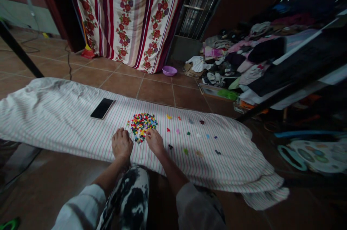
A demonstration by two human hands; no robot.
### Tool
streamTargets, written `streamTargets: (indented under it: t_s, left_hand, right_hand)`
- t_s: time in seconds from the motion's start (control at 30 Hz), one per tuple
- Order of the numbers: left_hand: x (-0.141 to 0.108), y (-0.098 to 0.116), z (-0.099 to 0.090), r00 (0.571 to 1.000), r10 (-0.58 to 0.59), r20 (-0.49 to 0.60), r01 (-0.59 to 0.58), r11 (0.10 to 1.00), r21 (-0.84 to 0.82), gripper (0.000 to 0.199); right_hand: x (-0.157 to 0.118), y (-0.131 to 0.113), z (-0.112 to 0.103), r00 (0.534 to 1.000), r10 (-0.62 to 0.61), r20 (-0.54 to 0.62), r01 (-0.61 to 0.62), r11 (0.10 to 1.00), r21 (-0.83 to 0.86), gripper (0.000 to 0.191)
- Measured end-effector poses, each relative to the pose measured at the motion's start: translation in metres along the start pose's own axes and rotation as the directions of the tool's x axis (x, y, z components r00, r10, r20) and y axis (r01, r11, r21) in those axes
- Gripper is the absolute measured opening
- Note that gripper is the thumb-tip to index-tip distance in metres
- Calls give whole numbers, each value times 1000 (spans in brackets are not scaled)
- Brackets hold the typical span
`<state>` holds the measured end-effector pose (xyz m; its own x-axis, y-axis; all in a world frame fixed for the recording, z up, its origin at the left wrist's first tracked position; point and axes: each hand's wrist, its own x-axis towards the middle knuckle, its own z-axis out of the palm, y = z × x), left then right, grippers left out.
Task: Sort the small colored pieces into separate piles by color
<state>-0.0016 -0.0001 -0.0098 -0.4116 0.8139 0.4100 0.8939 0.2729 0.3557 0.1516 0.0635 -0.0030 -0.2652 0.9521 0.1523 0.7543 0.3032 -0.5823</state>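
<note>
A pile of small, many-coloured plastic pieces lies on a striped cloth. At the pile's lower right edge is my right hand, its thumb and fingertips pinched together; whatever is between them is too small to make out. My left hand rests palm down on the cloth just left of the pile, fingers stretched forward and holding nothing. To the right, small single-colour groups are spread in loose rows, among them yellow pieces, red pieces, black pieces and lime green pieces.
A phone lies on the striped cloth, left of the pile. Beyond, a purple basin stands on the tiled floor before a flowered curtain. Heaped clothes fill the right side, with a dark pole slanting nearer.
</note>
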Motion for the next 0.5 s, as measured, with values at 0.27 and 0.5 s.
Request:
streamTargets:
  t_s: [0.27, 0.5]
  left_hand:
    - [0, -1, 0, 1000, 13, -8, -13, 1000, 28, 23]
    - [-1, 0, -1, 1000, 9, -14, -9, 1000, -3, 23]
  right_hand:
    - [-2, 2, -7, 996, 74, -54, -67, 991, 112, 26]
    - [-13, 12, -11, 991, 42, -126, -13, 975, 221, 25]
